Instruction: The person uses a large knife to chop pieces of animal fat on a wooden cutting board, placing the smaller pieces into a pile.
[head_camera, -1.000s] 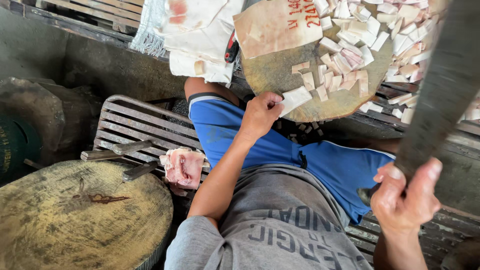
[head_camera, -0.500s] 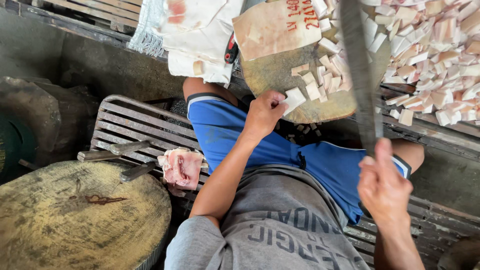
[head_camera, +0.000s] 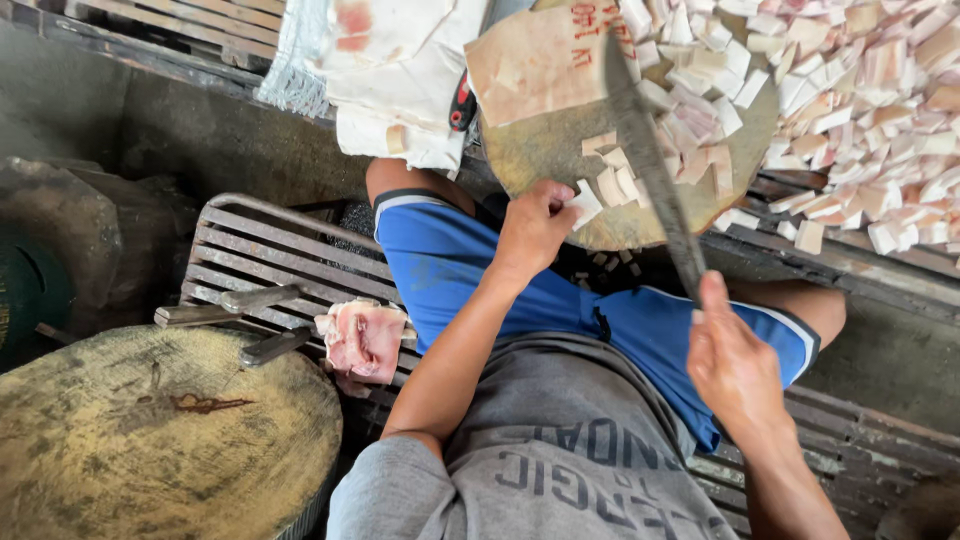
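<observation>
While the left hand (head_camera: 535, 228) pinches a pale cut piece (head_camera: 585, 204) at the round chopping block's (head_camera: 545, 160) near edge, the right hand (head_camera: 733, 362) grips a long cleaver (head_camera: 650, 160) (blade over the block); more cut pieces (head_camera: 880, 110) lie far right.

The person wears a grey short-sleeved T-shirt (head_camera: 560, 470) with dark block lettering across the chest and bright blue shorts (head_camera: 470, 270) edged in white piping; forearms and hands are bare.

A long dark knife (head_camera: 650, 160) stands over the round wooden board (head_camera: 560, 150), near small pale pieces (head_camera: 610, 180), maybe meat.
</observation>
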